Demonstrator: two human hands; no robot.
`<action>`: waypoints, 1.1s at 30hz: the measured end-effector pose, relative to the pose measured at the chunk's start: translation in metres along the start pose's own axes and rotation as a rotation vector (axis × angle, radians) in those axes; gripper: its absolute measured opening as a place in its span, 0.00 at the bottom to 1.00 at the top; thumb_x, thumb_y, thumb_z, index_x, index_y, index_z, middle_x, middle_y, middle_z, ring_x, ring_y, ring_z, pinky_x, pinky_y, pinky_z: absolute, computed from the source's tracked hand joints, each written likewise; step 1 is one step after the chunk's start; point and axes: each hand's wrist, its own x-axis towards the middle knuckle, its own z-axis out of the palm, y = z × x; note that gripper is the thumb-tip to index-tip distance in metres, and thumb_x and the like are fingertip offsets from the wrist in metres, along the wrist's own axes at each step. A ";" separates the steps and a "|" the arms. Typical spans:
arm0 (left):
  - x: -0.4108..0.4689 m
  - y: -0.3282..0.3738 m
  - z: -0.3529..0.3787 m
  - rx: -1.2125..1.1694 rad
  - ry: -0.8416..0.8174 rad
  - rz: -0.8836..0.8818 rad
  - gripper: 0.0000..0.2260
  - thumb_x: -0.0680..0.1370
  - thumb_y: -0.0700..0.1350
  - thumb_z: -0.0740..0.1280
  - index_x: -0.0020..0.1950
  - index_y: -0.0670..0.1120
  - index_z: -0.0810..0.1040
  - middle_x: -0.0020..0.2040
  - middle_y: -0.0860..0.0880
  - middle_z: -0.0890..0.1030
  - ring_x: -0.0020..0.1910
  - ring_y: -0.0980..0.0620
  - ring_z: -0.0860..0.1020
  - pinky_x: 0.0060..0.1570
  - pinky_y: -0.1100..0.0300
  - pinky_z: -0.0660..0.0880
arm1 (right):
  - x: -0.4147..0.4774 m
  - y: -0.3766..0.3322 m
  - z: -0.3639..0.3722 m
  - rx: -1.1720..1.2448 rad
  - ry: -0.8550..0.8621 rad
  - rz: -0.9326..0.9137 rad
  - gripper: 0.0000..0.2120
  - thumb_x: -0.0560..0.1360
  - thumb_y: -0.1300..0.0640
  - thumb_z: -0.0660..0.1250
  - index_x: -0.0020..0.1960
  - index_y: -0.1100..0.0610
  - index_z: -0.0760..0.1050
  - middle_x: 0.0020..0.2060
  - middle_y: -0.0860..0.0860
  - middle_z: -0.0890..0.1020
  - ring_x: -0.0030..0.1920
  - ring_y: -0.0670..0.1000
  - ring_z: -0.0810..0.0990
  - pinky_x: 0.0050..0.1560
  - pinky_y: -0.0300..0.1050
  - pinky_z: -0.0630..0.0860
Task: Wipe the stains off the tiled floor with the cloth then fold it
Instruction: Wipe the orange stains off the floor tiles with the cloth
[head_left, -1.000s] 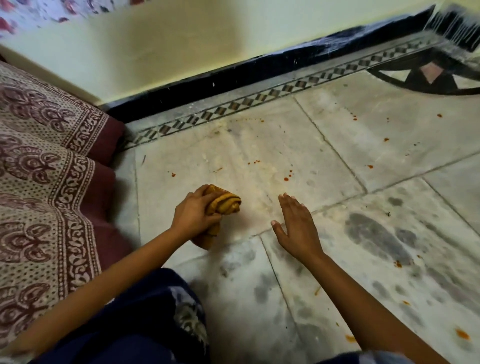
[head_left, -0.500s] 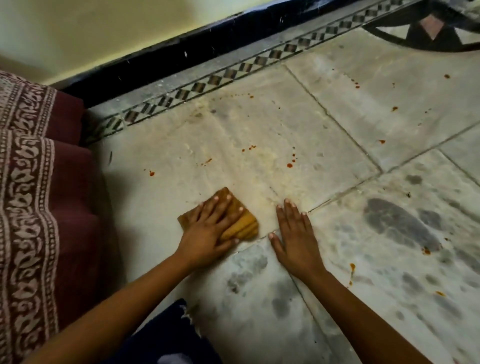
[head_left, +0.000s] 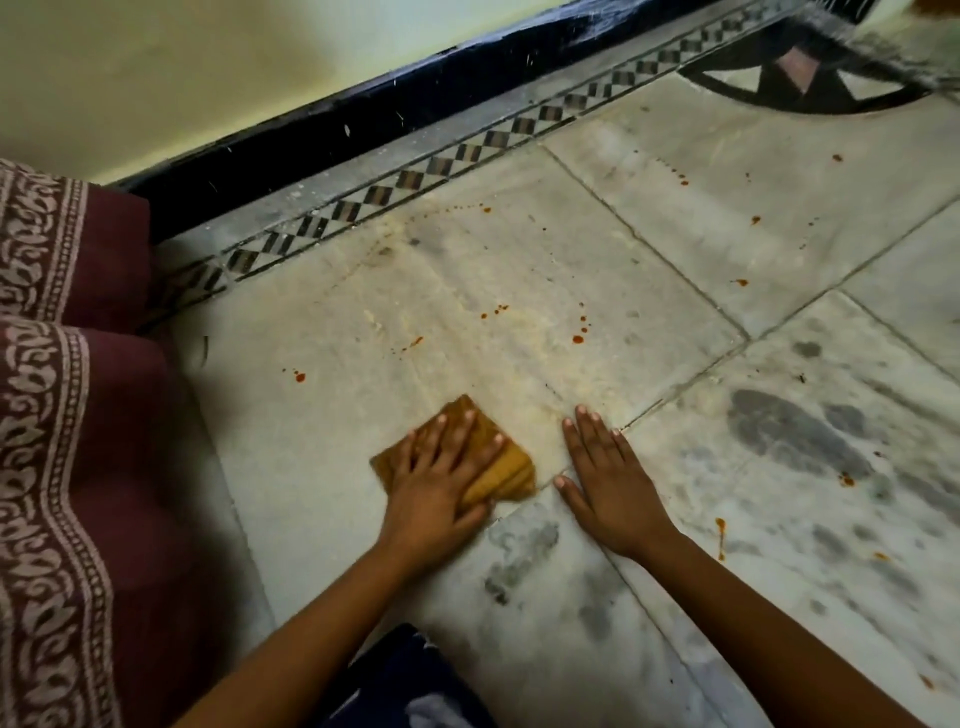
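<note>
- The left hand (head_left: 441, 483) lies flat, fingers spread, pressing the folded yellow-brown cloth (head_left: 506, 467) on the pale tiled floor (head_left: 675, 218).
- The right hand (head_left: 605, 478) rests flat and open at 3 o'clock of the cloth, holding nothing.
- Small orange-red stains (head_left: 578, 339) dot the floor at 12 o'clock.

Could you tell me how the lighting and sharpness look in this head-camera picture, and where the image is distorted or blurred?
Head view: soft, dim light without glare; the maroon patterned fabric on the left lies in shade. The wide-angle lens bends the checkered border strip; the far right corner is smeared. The left hand, flat on the cloth, and the right hand, flat on the tiled floor, look fairly sharp.
</note>
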 end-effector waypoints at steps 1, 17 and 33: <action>-0.013 -0.014 0.001 -0.001 0.012 0.001 0.30 0.74 0.63 0.54 0.75 0.64 0.49 0.78 0.50 0.48 0.76 0.46 0.47 0.71 0.48 0.41 | 0.000 -0.001 0.001 0.009 -0.005 0.000 0.32 0.79 0.41 0.40 0.75 0.61 0.53 0.74 0.57 0.56 0.74 0.53 0.53 0.72 0.46 0.45; -0.033 -0.060 -0.019 0.044 -0.089 0.025 0.30 0.73 0.65 0.52 0.75 0.64 0.50 0.78 0.49 0.48 0.76 0.42 0.52 0.71 0.45 0.45 | -0.001 -0.011 -0.005 0.028 -0.061 0.070 0.47 0.66 0.29 0.23 0.75 0.57 0.40 0.72 0.50 0.38 0.73 0.47 0.39 0.70 0.41 0.34; -0.028 -0.072 -0.013 0.059 0.014 -0.024 0.31 0.73 0.65 0.55 0.75 0.64 0.52 0.77 0.50 0.54 0.74 0.41 0.58 0.69 0.44 0.51 | 0.038 -0.030 0.006 0.016 0.042 0.013 0.29 0.78 0.45 0.50 0.76 0.58 0.55 0.75 0.53 0.56 0.75 0.50 0.53 0.73 0.46 0.47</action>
